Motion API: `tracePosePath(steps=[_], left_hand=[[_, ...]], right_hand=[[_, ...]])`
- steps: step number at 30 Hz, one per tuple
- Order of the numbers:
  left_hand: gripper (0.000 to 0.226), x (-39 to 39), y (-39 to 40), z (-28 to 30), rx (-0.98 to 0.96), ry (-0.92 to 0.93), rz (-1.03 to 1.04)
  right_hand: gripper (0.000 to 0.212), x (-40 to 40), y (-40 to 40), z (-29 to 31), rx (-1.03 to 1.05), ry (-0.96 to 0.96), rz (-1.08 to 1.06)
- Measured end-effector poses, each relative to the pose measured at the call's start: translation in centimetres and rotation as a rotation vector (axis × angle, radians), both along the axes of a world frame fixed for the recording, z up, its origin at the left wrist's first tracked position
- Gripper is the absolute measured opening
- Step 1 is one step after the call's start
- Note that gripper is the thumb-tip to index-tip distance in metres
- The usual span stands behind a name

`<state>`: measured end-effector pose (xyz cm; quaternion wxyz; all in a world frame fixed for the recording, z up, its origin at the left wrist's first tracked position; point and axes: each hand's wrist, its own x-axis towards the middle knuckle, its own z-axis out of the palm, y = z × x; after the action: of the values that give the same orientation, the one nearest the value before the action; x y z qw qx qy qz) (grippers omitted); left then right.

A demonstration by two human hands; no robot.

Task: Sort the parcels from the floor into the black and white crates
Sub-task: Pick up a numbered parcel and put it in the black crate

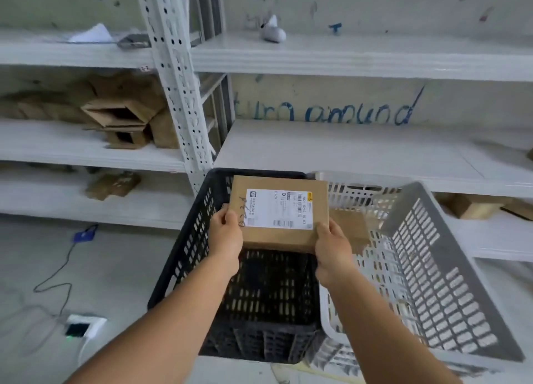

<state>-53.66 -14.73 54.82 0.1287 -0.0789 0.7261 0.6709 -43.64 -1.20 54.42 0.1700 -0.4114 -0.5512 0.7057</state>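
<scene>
A flat brown cardboard parcel (284,238) with a white shipping label is held over the black crate (190,248). My left hand (226,233) grips its lower left corner and my right hand (331,245) grips its lower right corner. The black crate's inside looks dark, with nothing visible on the part of its floor that shows. Right beside it stands the white crate (432,268), and another brown parcel (350,225) lies inside it, partly hidden behind the held one.
White metal shelving (360,153) runs behind both crates, with cardboard boxes (121,115) on the left shelves and more at the right edge. A power strip (82,327) and cables lie on the grey floor at the left.
</scene>
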Motion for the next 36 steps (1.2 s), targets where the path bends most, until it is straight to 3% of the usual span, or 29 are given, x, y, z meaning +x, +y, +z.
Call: tracePosePath(steps=[10, 17, 23, 31, 36], left_hand=[[0.035, -6.5, -2.6, -7.6, -0.213, -0.207, -0.005], [0.04, -11.3, -3.3, -12.9, -0.357, -0.391, -0.038], [0.048, -12.0, -3.5, -17.3, -0.154, -0.52, 0.087], [0.037, -11.8, -2.2, -19.8, -0.137, -0.471, 0.238], [0.044, -10.8, -2.2, -20.1, -0.112, -0.483, 0.294]], right_hand=[[0.022, -7.1, -2.1, -8.3, 0.021, -0.361, 0.054], [0.035, -12.2, -3.4, -14.2, 0.026, -0.572, 0.096], [0.044, -14.6, -3.5, -20.8, 0.064, -0.738, 0.156], [0.043, -15.2, -3.4, -23.8, 0.02, -0.764, 0.052], [0.037, -14.2, -4.2, -22.1, -0.107, -0.651, -0.126]])
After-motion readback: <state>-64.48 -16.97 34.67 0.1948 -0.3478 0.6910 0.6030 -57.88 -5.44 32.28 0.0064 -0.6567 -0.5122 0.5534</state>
